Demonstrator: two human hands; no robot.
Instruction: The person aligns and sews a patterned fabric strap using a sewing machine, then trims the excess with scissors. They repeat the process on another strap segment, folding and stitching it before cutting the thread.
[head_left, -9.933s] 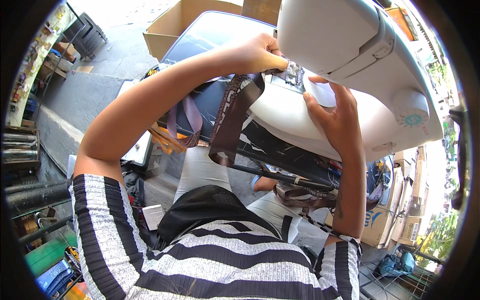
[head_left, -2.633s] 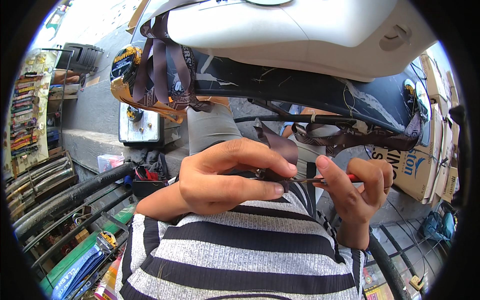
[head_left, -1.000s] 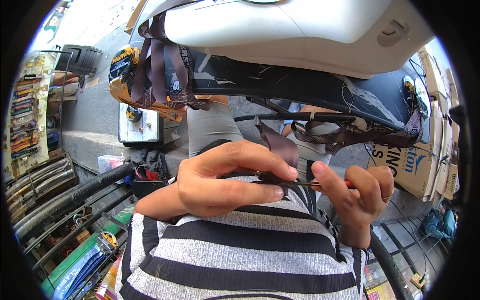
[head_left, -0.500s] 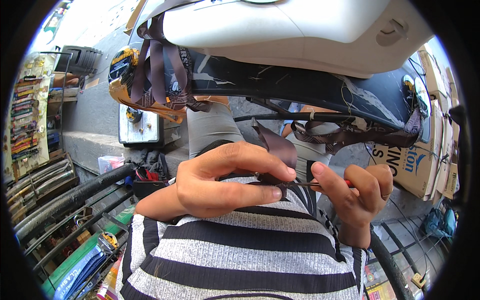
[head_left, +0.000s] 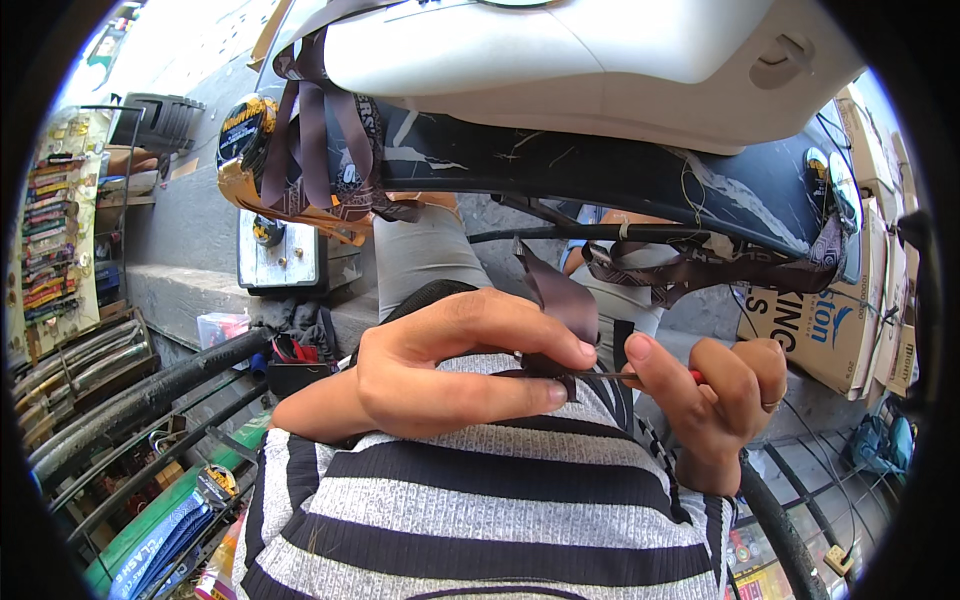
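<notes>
My left hand (head_left: 430, 365) is closed in a pinch on a dark brown ribbon strap (head_left: 565, 300), thumb above and fingers below. The strap's upper part loops up past my fingertips; most of its lower end is hidden by them. Just to the right, my right hand (head_left: 712, 400) grips a slim tool with a thin metal shaft and a red handle (head_left: 697, 377). Its shaft points left and meets the strap at my left fingertips. The tip itself is hidden, so its exact kind cannot be made out. Both hands are in front of my striped top.
A white sewing machine (head_left: 560, 60) stands on a black marbled table (head_left: 470, 160) ahead. More brown straps (head_left: 315, 130) hang over its left end, and others by its right edge. Cardboard boxes (head_left: 820, 340) stack at right. Black metal bars (head_left: 150, 400) and a goods rack are left.
Both hands stay almost in place. The strap loop between them has shifted slightly right, and the fingers of my right hand have turned a little around the tool.
</notes>
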